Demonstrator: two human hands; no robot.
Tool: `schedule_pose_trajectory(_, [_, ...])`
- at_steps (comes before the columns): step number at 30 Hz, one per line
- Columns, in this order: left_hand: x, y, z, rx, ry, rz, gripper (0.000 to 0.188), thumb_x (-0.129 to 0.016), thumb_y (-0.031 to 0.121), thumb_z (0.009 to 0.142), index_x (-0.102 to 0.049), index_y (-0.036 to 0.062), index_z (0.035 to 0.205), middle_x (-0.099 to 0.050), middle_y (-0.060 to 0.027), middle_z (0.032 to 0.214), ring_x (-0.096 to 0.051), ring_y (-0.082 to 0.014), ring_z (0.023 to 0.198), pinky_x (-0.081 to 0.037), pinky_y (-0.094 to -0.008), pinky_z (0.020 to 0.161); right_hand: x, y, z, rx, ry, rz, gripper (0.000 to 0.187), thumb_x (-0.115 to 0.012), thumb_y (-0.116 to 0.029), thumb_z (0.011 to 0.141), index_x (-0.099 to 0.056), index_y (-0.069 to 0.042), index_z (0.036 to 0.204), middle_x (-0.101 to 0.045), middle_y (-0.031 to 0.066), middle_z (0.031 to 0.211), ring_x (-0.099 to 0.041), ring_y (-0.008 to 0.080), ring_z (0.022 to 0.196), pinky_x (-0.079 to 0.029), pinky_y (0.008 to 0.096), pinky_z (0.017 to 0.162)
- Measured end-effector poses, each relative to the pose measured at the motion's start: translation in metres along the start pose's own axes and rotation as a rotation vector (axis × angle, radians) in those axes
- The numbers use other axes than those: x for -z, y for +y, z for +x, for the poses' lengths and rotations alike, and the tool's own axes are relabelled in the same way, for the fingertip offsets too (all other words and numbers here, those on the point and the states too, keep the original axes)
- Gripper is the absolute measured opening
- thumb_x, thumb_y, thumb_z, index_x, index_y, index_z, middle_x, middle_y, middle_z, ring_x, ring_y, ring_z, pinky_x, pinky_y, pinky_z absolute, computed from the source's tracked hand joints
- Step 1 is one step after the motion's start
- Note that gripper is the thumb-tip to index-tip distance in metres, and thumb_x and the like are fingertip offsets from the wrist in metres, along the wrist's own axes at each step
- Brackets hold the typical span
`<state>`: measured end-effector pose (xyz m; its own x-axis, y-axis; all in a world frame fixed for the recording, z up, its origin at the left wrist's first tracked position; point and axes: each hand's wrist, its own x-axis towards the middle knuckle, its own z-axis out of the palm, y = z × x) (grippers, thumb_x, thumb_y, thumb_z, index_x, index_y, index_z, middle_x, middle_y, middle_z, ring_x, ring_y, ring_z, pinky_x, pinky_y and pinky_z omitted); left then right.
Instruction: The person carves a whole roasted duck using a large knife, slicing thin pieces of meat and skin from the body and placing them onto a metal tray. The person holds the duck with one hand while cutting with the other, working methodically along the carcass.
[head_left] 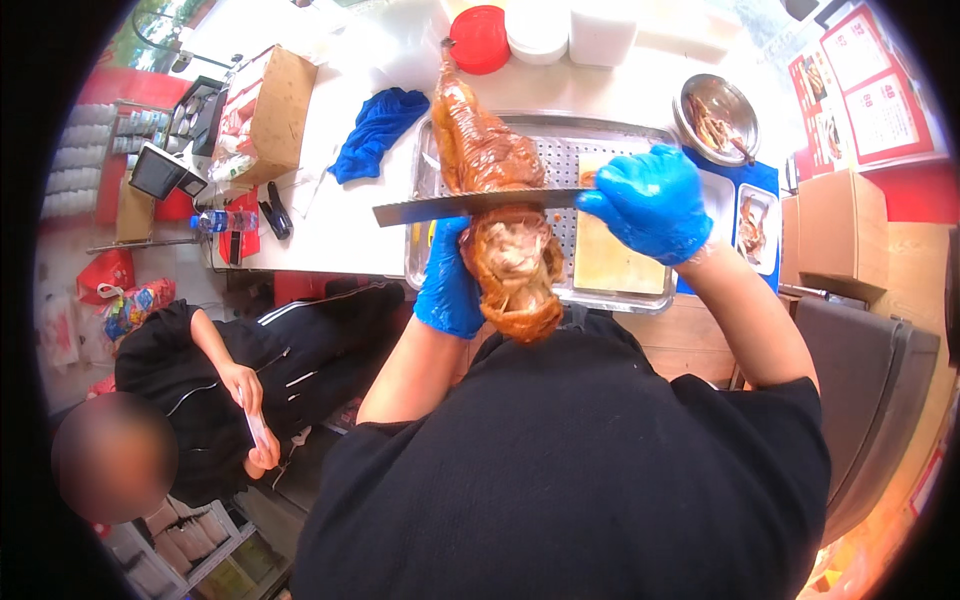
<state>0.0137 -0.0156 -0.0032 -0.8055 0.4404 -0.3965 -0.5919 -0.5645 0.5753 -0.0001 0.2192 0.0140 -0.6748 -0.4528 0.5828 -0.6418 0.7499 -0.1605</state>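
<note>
The roast duck [497, 200] lies lengthwise over a perforated steel tray [610, 140] at the near edge of the white table [350, 235], neck end far, cut end overhanging toward the person. It is probably held that way so the knife can cross it over the tray, which would catch drips. The left hand [447, 280], in a blue glove, cups the duck's near left side from below, fingers wrapped on it to steady it. The right hand [650, 203], also gloved blue, has its fingers closed round the handle of a long knife [470, 205], whose blade lies flat across the bird from right to left. A pale cutting board [612, 262] sits on the tray's right part, under the right hand.

Far left stands an open brown cardboard box [272, 110]; just right of it lies a crumpled blue cloth [375, 128]. Far centre are a round red lid [480, 38] and 2 white tubs [572, 30]. Far right, a steel bowl [716, 118] holds meat pieces, and a red and white poster [865, 85] hangs beyond it; another brown carton [840, 230] sits on the right. At the left, a second person in black [250, 385] looks at something small in hand.
</note>
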Motion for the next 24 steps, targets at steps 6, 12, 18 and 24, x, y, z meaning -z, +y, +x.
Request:
schedule_pose_trajectory(6, [-0.001, -0.007, 0.011, -0.040, -0.099, 0.038, 0.060, -0.048, 0.052, 0.096, -0.043, 0.0110, 0.140, -0.055, -0.0128, 0.134, -0.056, -0.0291, 0.120, -0.047, -0.0456, 0.103, -0.017, -0.001, -0.006, -0.088, -0.014, 0.139, 0.038, -0.064, -0.042, 0.087, -0.058, -0.013, 0.063, -0.056, 0.0084, 0.057, -0.058, 0.0278, 0.052, -0.046, 0.0374, 0.051])
schedule_pose_trajectory(12, [-0.014, -0.019, 0.012, 0.116, 0.016, 0.021, 0.056, -0.042, 0.050, 0.099, -0.044, 0.0106, 0.138, -0.057, -0.0126, 0.130, -0.057, -0.0265, 0.119, -0.047, -0.0435, 0.103, -0.033, -0.006, 0.002, -0.218, -0.047, 0.250, 0.037, -0.070, -0.047, 0.080, -0.064, -0.011, 0.070, -0.062, 0.0102, 0.064, -0.063, 0.0298, 0.057, -0.048, 0.0362, 0.052])
schedule_pose_trajectory(18, [-0.008, -0.022, 0.022, 0.172, 0.094, -0.039, 0.057, -0.043, 0.048, 0.098, -0.042, 0.0099, 0.140, -0.053, -0.0155, 0.134, -0.055, -0.0311, 0.122, -0.045, -0.0483, 0.105, -0.046, -0.008, -0.014, -0.505, -0.320, 0.397, 0.048, -0.057, -0.058, 0.088, -0.072, -0.013, 0.078, -0.066, 0.0135, 0.069, -0.066, 0.0318, 0.064, -0.052, 0.0383, 0.060])
schedule_pose_trajectory(24, [0.019, -0.030, 0.038, 0.016, 0.166, 0.076, 0.056, -0.063, 0.032, 0.090, -0.045, 0.0047, 0.136, -0.058, -0.0148, 0.126, -0.059, -0.0286, 0.113, -0.047, -0.0439, 0.102, -0.031, 0.001, -0.018, -1.075, -0.548, 1.157, 0.053, -0.057, -0.056, 0.091, -0.067, -0.005, 0.081, -0.057, 0.0063, 0.061, -0.057, 0.0131, 0.049, -0.046, 0.0261, 0.044])
